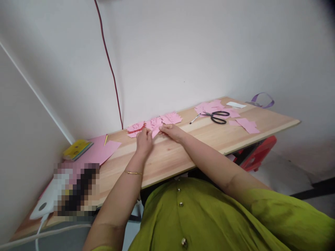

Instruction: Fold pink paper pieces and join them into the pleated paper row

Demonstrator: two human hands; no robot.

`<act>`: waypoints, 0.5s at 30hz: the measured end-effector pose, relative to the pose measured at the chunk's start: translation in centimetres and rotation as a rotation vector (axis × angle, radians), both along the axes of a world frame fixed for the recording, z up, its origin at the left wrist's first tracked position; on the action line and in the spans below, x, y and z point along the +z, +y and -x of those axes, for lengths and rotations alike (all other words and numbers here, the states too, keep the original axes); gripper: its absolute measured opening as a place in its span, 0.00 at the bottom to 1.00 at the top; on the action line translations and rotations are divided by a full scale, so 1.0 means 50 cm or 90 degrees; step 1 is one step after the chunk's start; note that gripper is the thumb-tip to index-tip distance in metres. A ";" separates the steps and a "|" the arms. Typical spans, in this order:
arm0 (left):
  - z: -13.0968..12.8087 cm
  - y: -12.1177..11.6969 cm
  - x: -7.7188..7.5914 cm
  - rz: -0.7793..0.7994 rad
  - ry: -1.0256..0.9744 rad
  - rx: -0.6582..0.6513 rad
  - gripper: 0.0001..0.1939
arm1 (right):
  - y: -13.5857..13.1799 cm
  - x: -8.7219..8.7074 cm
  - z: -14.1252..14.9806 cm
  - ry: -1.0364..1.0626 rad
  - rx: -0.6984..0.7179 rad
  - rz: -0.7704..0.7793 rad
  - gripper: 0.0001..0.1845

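Note:
Near the back of the wooden table [180,153], a small piece of pink paper [155,131] is between my two hands. My left hand [144,140] has its fingers closed on the left side of the paper. On the other side, my right hand [171,132] pinches it between thumb and fingers. Just behind my hands lie several pink cut-outs [171,118] with jagged edges, in a row by the wall. A red strip [134,131] crosses the leftmost cut-out, close to my left fingertips.
Black-handled scissors [218,117] and a pen [195,119] lie by pink paper scraps [248,125] on the right. At left are a large pink sheet [104,153], a yellow pencil [106,139] and a yellow pad [76,149]. A white device [47,198] with a cable sits front left.

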State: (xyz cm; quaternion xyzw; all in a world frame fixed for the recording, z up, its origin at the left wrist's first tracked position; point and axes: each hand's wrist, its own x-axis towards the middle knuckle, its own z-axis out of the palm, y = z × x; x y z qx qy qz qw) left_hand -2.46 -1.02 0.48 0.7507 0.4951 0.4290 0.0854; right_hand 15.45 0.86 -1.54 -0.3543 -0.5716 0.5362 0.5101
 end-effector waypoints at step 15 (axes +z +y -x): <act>-0.029 -0.019 -0.005 0.224 -0.313 -0.100 0.08 | -0.020 0.006 0.043 0.125 -0.010 0.024 0.17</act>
